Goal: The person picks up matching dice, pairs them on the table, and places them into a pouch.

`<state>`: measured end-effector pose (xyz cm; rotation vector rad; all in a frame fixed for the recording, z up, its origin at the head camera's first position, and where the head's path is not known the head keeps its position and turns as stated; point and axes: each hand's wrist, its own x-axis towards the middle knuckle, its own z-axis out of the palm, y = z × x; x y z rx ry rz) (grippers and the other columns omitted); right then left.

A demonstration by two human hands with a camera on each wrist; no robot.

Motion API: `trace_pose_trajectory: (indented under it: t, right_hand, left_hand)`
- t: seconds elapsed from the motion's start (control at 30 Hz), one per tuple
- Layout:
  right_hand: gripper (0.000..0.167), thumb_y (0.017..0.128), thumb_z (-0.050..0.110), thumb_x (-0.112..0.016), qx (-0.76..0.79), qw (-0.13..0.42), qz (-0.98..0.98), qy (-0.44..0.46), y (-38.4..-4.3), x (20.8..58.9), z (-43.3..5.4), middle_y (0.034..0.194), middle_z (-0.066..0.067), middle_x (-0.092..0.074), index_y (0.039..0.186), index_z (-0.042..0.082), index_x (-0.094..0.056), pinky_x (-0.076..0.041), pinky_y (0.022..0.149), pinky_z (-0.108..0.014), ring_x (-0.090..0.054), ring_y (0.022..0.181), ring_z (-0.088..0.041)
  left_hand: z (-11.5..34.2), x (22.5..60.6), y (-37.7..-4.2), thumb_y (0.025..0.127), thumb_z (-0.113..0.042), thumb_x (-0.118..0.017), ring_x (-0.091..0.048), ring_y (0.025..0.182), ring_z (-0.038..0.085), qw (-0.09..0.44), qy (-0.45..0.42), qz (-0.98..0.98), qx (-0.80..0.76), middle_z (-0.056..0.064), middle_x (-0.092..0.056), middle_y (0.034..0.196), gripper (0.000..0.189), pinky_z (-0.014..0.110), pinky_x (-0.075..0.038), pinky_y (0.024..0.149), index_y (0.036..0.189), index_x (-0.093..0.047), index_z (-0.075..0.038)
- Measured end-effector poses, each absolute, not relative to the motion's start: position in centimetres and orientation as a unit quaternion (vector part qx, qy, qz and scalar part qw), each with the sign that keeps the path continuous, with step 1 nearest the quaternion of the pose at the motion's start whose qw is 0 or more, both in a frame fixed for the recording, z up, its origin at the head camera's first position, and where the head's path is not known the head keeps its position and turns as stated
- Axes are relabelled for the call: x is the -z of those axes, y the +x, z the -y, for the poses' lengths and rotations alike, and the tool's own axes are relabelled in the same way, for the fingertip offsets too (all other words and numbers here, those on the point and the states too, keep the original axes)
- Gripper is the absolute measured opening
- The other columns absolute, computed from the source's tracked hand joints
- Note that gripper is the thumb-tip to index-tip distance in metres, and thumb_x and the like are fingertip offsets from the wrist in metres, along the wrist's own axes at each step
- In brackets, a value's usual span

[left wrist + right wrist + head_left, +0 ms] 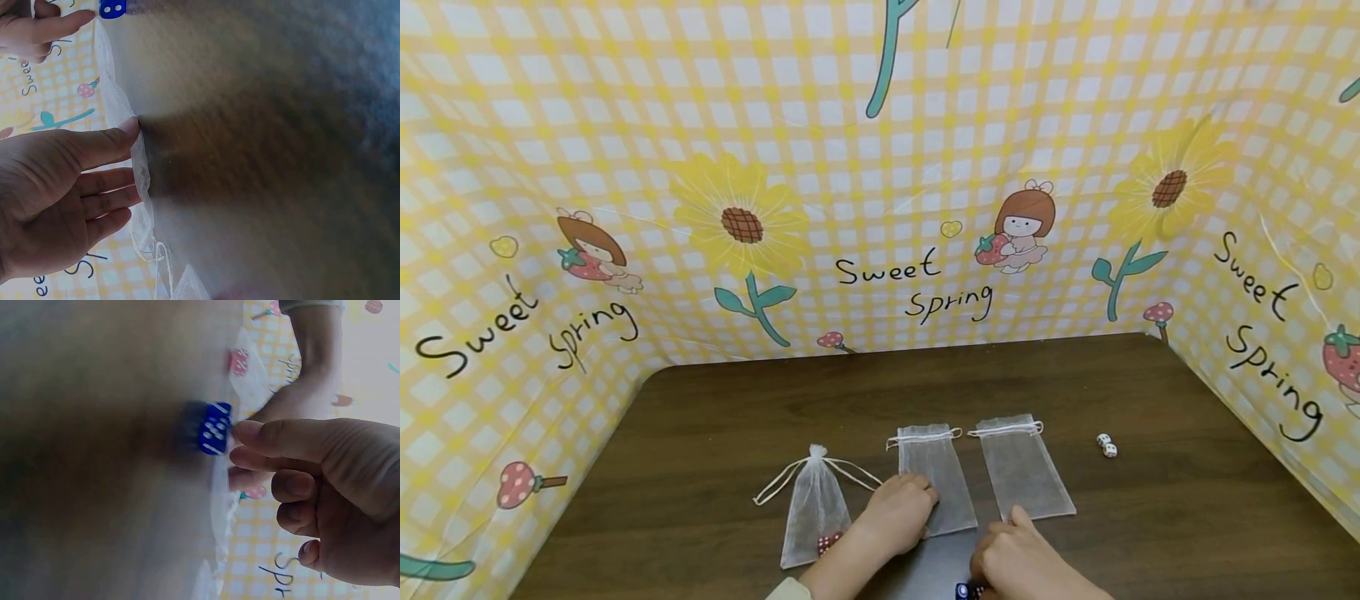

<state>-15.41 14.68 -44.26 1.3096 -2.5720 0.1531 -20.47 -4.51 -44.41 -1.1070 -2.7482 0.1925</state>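
Observation:
My left hand (904, 507) rests on the middle mesh drawstring bag (951, 492), which lies flat. In the left wrist view that left hand (69, 187) has thumb and fingers apart, tips touching the bag's white mesh (142, 178). My right hand (1018, 558) is low between this bag and a second flat mesh bag (1030, 471) to its right. In the right wrist view, the right hand (312, 475) has thumb and index tips together right beside a blue die (215, 429), other fingers curled. I cannot tell whether it pinches anything.
On the left stands a cinched mesh bag (814, 500) with red dice (829, 542) inside. Two white dice (1107, 445) lie at the right. A yellow checked cloth (880, 167) walls the back and sides of the brown table (737, 400).

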Motion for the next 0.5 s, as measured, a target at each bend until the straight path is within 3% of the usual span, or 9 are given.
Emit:
trace_pose_trajectory:
  t: [0.3, 0.5]
  right_hand:
    - [0.023, 0.066, 0.023, -0.075, -0.087, 0.072, 0.905, 0.41, -15.3, 42.7, -15.5, 0.056, 0.022, -0.04, 0.057, 0.026, -0.054, -0.017, 0.061, -0.026, -0.038, 0.059, 0.0]
    - [0.021, 0.064, 0.024, -0.077, -0.079, 0.09, 0.905, 0.408, -15.3, 42.7, -15.7, 0.058, 0.021, -0.046, 0.057, 0.025, -0.057, -0.019, 0.06, -0.026, -0.042, 0.061, -0.001]
  left_hand:
    - [4.5, 44.2, -20.6, 0.063, -0.032, -0.079, -0.056, 0.079, 0.01, 0.084, -0.378, 0.919, -0.072, -0.006, -0.057, 0.079, 0.025, 0.023, -0.044, 0.072, 0.08, -0.066, -0.019]
    - [4.5, 44.4, -20.6, 0.062, -0.032, -0.079, -0.056, 0.078, 0.01, 0.092, -0.377, 0.919, -0.067, -0.006, -0.056, 0.077, 0.023, 0.024, -0.043, 0.071, 0.076, -0.066, -0.02]
